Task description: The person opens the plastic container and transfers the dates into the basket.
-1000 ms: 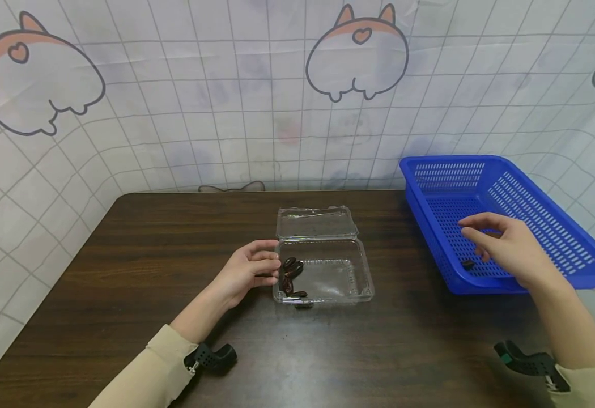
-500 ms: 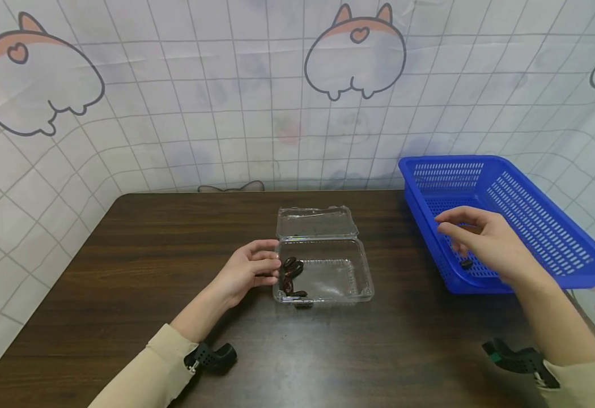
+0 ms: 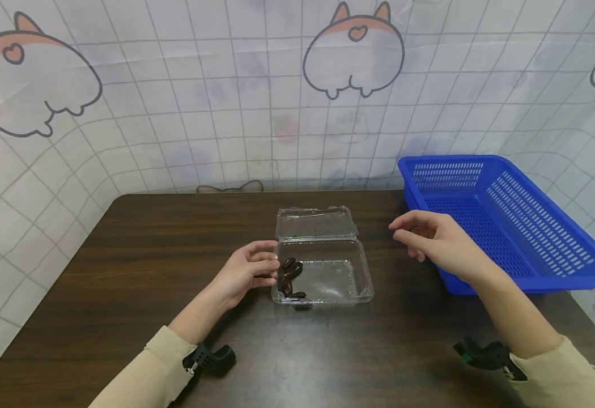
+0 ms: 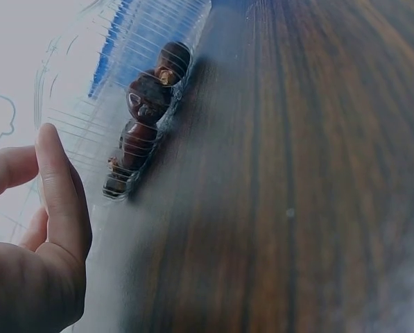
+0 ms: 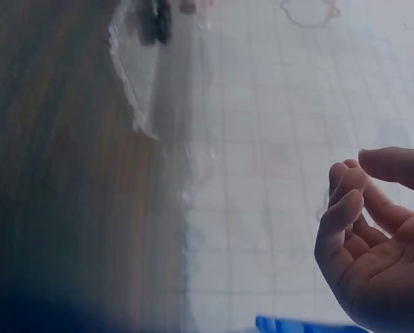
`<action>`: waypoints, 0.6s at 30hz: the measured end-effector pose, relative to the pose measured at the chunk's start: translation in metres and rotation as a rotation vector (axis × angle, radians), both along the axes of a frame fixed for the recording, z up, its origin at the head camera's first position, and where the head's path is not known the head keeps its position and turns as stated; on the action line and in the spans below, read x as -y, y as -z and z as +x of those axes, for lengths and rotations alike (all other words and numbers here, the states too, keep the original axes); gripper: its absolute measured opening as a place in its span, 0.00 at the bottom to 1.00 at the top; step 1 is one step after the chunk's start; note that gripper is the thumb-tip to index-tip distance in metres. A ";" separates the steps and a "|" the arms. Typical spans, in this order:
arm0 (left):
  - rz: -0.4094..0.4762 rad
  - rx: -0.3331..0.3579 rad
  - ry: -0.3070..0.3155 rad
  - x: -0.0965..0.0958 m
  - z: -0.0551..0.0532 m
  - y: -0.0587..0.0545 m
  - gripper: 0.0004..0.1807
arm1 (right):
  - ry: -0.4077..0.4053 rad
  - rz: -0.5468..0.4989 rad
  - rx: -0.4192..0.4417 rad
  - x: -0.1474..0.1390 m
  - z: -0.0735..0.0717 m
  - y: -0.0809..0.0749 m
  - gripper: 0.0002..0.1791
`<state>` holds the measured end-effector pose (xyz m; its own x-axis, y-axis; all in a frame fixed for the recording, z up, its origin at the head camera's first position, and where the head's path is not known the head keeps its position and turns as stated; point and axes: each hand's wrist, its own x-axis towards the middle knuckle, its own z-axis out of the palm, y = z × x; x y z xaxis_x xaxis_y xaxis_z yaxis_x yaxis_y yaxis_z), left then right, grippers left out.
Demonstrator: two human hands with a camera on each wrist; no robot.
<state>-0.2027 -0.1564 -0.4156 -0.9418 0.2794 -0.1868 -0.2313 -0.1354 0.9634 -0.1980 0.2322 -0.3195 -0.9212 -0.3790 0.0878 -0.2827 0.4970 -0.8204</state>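
Observation:
A clear plastic clamshell box (image 3: 328,283) lies with its lid (image 3: 318,222) folded back. Several dark brown dates (image 3: 291,275) are gathered along its left side, and they show through the clear wall as wrinkled dates (image 4: 145,104) in the left wrist view. My left hand (image 3: 250,271) touches the box's left wall with its fingers mostly straight. Over the table, between the box and the blue basket, my right hand (image 3: 437,241) hovers with loosely bent fingers. Nothing shows between the thumb and fingertips of my right hand (image 5: 376,229) in the right wrist view.
A blue perforated basket (image 3: 547,224) stands at the right, its near left part behind my right hand and forearm. The dark wooden table (image 3: 175,238) ends at a wall covering (image 3: 200,113) with a grid print. Both wrists carry black mounts (image 3: 213,360).
My right hand has moved left, from over the blue basket out past its left rim. A dark date seen earlier in the basket is now hidden by it. My left hand and the box stay put.

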 end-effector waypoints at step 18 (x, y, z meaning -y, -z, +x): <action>-0.014 -0.004 0.004 0.000 0.000 0.000 0.29 | -0.231 -0.023 0.109 0.058 -0.012 0.030 0.11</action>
<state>-0.2025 -0.1563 -0.4161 -0.9414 0.2809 -0.1867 -0.2275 -0.1205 0.9663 -0.2102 0.1739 -0.3499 -0.8147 -0.5798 0.0035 -0.2959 0.4105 -0.8625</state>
